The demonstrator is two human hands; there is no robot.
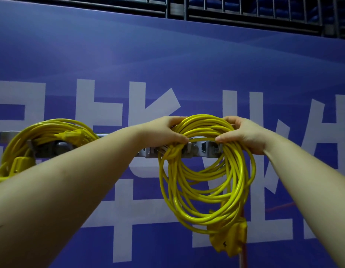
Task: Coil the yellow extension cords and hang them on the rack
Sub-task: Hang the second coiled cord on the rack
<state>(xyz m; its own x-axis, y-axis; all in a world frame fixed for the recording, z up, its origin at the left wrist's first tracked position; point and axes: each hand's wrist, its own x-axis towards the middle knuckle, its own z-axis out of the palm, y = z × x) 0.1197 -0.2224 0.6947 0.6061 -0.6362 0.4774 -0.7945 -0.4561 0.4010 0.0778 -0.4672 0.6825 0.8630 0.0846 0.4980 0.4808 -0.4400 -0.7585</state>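
Observation:
A coiled yellow extension cord (202, 190) hangs in loops in front of the grey metal rack (203, 148) on the blue wall. My left hand (164, 132) grips the top left of this coil, fingers curled over the strands. My right hand (243, 134) grips the top right of the same coil. The cord's yellow socket block (230, 238) dangles at the bottom of the coil. A second coiled yellow cord (46, 136) hangs over the rack's left part, its plug (75, 135) lying across the top.
The rack's bar (5, 136) runs across a blue banner wall (167, 64) with large white characters. A dark metal railing (245, 10) runs along the top. A thin red line (244, 258) drops below the socket block.

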